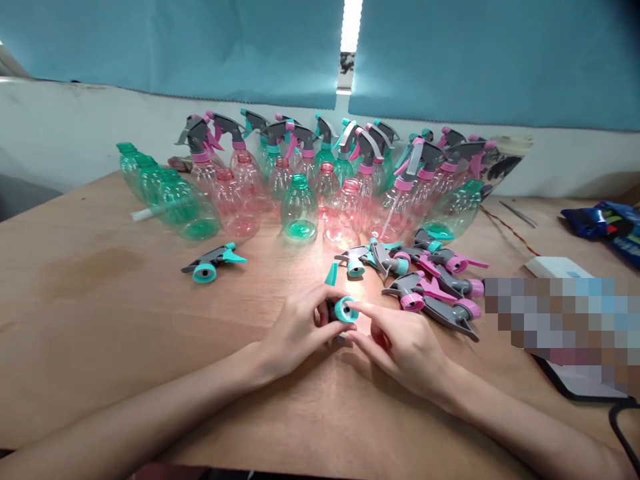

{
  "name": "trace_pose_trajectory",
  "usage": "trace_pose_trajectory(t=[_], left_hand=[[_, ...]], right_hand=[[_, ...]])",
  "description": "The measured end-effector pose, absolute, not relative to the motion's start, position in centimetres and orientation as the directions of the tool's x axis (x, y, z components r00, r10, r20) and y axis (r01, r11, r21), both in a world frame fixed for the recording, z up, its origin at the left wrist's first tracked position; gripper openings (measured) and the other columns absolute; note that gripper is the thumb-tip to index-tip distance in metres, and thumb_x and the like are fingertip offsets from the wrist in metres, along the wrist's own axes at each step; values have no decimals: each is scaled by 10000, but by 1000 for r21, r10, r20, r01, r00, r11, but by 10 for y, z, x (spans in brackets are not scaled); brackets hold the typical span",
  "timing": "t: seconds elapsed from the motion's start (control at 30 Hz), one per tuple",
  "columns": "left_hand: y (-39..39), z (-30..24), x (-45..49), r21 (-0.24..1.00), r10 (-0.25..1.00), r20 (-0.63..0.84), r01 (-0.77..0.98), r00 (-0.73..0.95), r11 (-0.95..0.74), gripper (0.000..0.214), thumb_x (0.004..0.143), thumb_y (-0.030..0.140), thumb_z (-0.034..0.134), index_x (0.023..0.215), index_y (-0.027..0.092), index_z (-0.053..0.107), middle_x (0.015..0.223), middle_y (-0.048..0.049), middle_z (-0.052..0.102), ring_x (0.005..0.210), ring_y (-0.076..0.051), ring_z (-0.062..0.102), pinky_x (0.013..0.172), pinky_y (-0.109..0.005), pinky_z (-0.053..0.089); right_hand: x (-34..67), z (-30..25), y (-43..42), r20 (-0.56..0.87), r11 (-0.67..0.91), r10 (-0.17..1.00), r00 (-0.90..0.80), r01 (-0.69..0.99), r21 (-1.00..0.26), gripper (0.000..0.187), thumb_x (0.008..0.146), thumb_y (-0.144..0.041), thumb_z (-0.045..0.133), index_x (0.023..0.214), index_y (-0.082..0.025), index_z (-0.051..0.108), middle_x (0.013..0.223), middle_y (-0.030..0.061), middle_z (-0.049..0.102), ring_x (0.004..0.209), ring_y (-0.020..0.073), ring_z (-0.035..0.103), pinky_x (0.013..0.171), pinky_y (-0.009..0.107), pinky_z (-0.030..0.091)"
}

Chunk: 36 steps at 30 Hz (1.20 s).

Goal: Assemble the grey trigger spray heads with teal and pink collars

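Observation:
Near the front middle of the table, my left hand is closed around a grey trigger spray head with a teal collar. The collar's open end is turned toward me and to the right, and part of the grey body is hidden behind my fingers. My right hand has its index fingertip on the collar's rim and its thumb at the lower end of the same spray head; its other fingers are curled in. A loose spray head with a teal collar lies to the left. Several more spray heads with pink collars or teal ones lie in a pile to the right.
Several clear green bottles and pink bottles stand behind, some without heads, others topped with spray heads. A white box, a blurred-out object on a dark-edged flat thing, and a blue packet are at the right.

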<state>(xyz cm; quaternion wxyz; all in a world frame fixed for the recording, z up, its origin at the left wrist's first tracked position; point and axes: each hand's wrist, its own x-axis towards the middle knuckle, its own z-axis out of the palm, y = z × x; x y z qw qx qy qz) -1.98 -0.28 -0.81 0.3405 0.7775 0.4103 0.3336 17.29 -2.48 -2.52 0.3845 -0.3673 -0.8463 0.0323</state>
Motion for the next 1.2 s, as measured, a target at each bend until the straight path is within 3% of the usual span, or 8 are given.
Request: trace_pose_trajectory(t=[0.3,0.63,0.97,1.1,1.2], left_hand=[[0,-14,-24,773,830,265,406,491,-488,251,788,101,685,1023,163,620,810,18,593,595,-77,482,556,-190,391],[-1,-12,-23,797,803,236,363,547,-482,258,796,77,663,1029,184,628,842,15,615,649,-94,516,580,-196,401],[0,-12,-23,782,763,245,343,598,-520,232,840,113,630,1057,195,636,890,-6,633,696,-107,533,616,-208,412],[0,-13,-23,786,777,221,365,589,-500,246,844,136,626,1085,190,622,906,-11,634,699,-110,542,610,-211,419],[1,-13,-23,796,784,209,364,585,-484,254,847,130,612,1091,195,617,925,-15,634,714,-116,551,610,-212,425]], right_hand=[[168,-33,-30,519,647,759,-394,553,-525,333,918,-319,528,1143,-80,585,515,-69,463,406,84,437,452,201,385],[168,-29,-28,376,524,832,-409,353,-775,257,870,-236,596,1085,-147,488,521,-126,299,399,64,328,400,177,274],[168,-34,-23,464,669,734,-496,410,-620,211,907,-215,525,1098,-183,441,518,-117,383,394,71,376,414,184,281],[169,-32,-20,569,773,629,-529,501,-389,94,929,-277,506,935,-184,505,521,-80,485,416,86,414,441,212,300],[169,-28,-17,590,799,562,-580,564,-208,214,943,-333,492,813,-176,558,563,-32,546,486,105,480,484,237,311]])
